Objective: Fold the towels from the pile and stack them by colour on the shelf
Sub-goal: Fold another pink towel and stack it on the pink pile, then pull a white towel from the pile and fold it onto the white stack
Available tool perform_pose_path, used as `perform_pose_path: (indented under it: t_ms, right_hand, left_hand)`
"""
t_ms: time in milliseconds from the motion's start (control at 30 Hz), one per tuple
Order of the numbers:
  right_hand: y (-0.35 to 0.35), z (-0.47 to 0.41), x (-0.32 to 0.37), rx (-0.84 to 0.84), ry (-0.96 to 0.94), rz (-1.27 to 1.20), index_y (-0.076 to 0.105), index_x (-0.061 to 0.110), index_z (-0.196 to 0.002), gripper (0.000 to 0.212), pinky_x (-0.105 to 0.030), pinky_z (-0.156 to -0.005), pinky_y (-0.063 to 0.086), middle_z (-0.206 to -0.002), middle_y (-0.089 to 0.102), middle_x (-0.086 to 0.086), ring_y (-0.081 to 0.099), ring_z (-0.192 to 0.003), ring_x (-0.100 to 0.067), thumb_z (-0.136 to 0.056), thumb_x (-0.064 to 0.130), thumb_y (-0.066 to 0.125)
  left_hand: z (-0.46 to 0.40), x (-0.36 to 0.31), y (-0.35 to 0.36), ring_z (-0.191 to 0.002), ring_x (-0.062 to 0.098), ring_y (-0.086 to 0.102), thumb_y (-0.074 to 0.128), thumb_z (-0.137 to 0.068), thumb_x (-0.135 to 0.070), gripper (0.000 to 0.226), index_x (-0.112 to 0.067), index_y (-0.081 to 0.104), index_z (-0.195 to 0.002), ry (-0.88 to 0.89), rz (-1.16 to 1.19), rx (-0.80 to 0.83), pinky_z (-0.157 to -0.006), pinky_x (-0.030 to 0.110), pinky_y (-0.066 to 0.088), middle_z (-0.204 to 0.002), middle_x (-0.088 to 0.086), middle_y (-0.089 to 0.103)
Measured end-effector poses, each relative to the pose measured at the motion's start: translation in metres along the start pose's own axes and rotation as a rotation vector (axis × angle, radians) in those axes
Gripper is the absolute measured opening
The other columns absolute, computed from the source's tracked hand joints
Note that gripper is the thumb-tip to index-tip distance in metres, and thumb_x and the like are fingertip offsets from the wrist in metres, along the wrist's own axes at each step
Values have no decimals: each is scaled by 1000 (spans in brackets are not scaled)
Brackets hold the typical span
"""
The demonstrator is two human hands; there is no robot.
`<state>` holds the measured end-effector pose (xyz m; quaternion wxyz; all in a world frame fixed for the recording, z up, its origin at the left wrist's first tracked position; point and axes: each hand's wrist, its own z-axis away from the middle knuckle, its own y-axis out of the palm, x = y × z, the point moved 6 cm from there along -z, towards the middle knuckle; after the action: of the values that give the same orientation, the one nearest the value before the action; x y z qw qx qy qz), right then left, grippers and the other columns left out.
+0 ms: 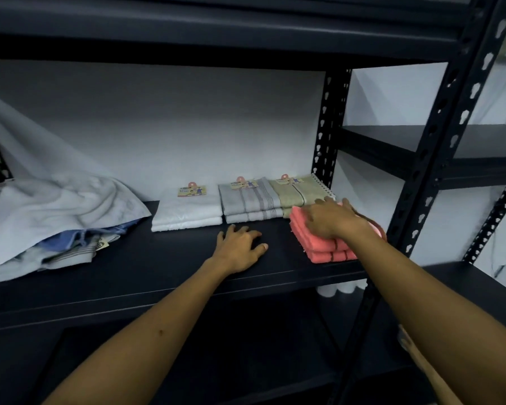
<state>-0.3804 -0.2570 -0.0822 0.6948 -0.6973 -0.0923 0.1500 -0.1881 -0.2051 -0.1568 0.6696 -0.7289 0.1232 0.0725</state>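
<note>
On the dark shelf (158, 267) a stack of folded pink towels (327, 249) sits at the right front. My right hand (330, 219) lies flat on top of it, fingers spread. My left hand (240, 247) rests open on the bare shelf board just left of the pink stack, holding nothing. Behind, along the wall, stand folded stacks of white towels (187, 213), grey striped towels (249, 203) and olive towels (298, 192), some with paper tags. A loose pile of unfolded towels (56, 217), pale blue on top, lies at the left.
A black perforated upright (438, 159) stands right of the pink stack, with another (329, 127) at the back. More shelves (465, 159) continue to the right. A shelf board (187, 30) hangs overhead. White rolls (339, 289) show under the shelf edge.
</note>
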Motion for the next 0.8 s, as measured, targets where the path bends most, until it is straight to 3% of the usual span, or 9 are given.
perform_pose_path:
  t_ms: [67, 133, 267, 433, 633, 700, 800]
  right_hand:
    - [-9, -4, 29, -95, -53, 14, 55, 22, -129, 36, -55, -115, 18, -135, 53, -7, 39, -131, -27, -96, 24, 40]
    - [-13, -9, 63, -167, -141, -27, 60, 16, -120, 33, -47, -110, 30, -126, 57, -9, 47, -122, -28, -93, 20, 42]
    - [-7, -16, 137, -81, -319, -206, 56, 12, -123, 33, -41, -91, 49, -126, 57, -10, 56, -109, -28, -96, 28, 46]
    - [-5, -20, 228, -39, -467, -298, 51, 8, -133, 42, -44, -100, 45, -136, 53, -13, 51, -121, -30, -99, 31, 49]
    - [-18, -34, 324, -113, -648, -496, 60, 7, -124, 35, -42, -94, 49, -122, 64, -13, 59, -112, -29, -94, 24, 51]
    - [-20, -43, 350, -123, -664, -564, 62, 3, -117, 31, -42, -91, 50, -115, 67, -15, 61, -107, -30, -93, 21, 54]
    - [-19, -62, 382, -88, -633, -690, 58, 5, -131, 38, -31, -99, 46, -129, 62, -13, 58, -118, -25, -95, 20, 55]
  left_hand:
    - [7, 16, -3, -145, 35, 17, 36, -97, -57, 55, -30, 42, -144, -21, -15, 26, -116, 60, 14, -155, 6, 32]
    - [16, 41, -11, -143, 32, 22, 36, -97, -57, 53, -30, 45, -141, -60, -27, 19, -114, 62, 16, -149, 5, 39]
    - [49, 101, -51, -118, 24, 49, 49, -94, -37, 29, -19, 64, -112, -70, -73, -228, -99, 44, 39, -116, 4, 61]
    - [101, 186, -105, -90, 31, 63, 60, -82, -9, 17, -9, 73, -92, -116, -125, -476, -76, 36, 51, -92, 12, 71]
    - [144, 260, -152, -97, 34, 59, 53, -70, -23, 22, -13, 71, -80, -311, -300, -604, -77, 43, 46, -97, 5, 70]
    - [153, 280, -163, -98, 34, 59, 54, -72, -23, 21, -13, 69, -84, -365, -267, -665, -79, 43, 45, -99, 7, 69]
    - [165, 313, -174, -92, 32, 61, 54, -77, -22, 22, -9, 67, -90, -434, -55, -791, -75, 40, 48, -95, 10, 70]
